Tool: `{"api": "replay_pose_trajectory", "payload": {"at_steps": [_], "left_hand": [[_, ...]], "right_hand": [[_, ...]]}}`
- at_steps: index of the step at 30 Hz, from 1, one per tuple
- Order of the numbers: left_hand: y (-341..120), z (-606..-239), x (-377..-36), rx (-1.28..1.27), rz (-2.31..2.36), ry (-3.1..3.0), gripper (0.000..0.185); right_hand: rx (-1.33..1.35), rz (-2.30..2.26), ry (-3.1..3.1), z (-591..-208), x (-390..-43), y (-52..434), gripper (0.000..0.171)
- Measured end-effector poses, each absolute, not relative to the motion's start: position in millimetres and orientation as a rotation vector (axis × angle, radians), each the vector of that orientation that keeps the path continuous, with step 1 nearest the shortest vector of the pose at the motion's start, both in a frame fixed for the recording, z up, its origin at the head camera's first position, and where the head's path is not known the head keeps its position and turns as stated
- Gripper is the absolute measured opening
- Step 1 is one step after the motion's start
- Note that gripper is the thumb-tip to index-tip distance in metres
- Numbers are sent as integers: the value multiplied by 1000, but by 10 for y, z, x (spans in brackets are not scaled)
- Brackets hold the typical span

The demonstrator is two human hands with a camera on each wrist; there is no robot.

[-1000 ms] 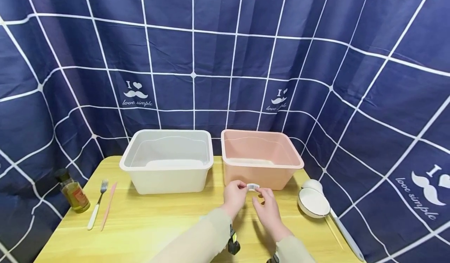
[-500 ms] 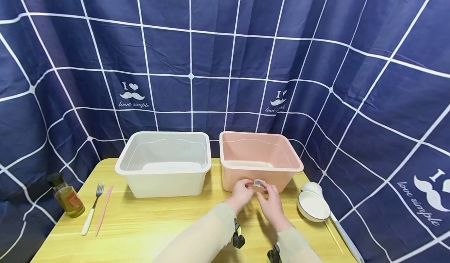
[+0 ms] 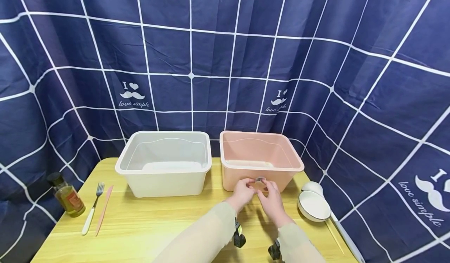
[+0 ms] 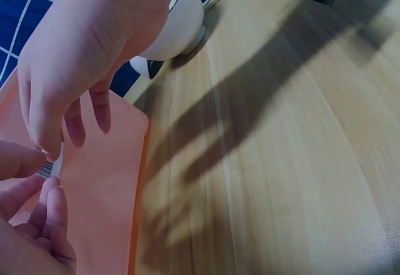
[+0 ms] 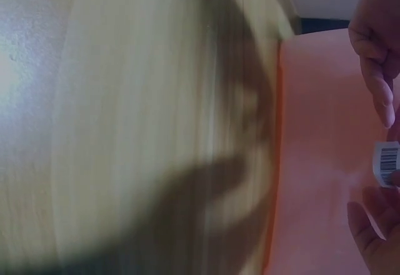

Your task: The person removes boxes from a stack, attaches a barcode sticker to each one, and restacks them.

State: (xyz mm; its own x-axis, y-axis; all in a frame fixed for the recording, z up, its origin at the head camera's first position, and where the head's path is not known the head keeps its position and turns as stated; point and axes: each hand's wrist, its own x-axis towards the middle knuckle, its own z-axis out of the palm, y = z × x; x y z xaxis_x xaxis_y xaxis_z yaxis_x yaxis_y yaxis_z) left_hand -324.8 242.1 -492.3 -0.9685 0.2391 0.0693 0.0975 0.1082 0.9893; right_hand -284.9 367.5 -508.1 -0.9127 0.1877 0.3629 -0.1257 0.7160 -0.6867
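Observation:
A small white barcode sticker (image 3: 260, 179) is at the front wall of the pink plastic bin (image 3: 242, 174). My left hand (image 3: 242, 194) pinches its left side between thumb and fingers. From the other side, my right hand (image 3: 272, 204) pinches the right side. The left wrist view shows the sticker (image 4: 47, 169) between both sets of fingertips, partly covered by them. Black stripes of the sticker (image 5: 387, 159) face the right wrist camera, where the frame edge cuts it off. Whether it touches the bin wall cannot be told.
A white bin (image 3: 168, 184) stands left of the pink one. At the far left are an oil bottle (image 3: 68, 196), a fork (image 3: 93, 208) and a pink knife (image 3: 104, 210). A white bowl-shaped ladle (image 3: 314, 206) lies on the right, beside a thin stick (image 3: 334, 236).
Both hands have moved a little to the right relative to the pink bin, with the sticker. The sticker has tilted and shows less of its face. The head view has shifted slightly.

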Motion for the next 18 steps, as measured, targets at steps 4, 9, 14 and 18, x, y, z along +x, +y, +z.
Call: {"api": "replay_pose_trajectory", "payload": {"at_steps": [4, 9, 14, 18], "left_hand": [[2431, -4933, -3264, 348, 1997, 2258, 39], [2434, -4931, -3269, 352, 1993, 2261, 38], [2429, -4926, -3251, 343, 1976, 2243, 40], [2431, -4935, -3254, 335, 1962, 2239, 42]], "right_hand": [[-44, 1052, -2538, -5052, -2866, 3690, 45], [-28, 1050, -2571, -5017, -2878, 3709, 44], [5, 1010, -2570, -5012, -2870, 3722, 42], [18, 990, -2565, -5004, -2873, 3730, 41]]}}
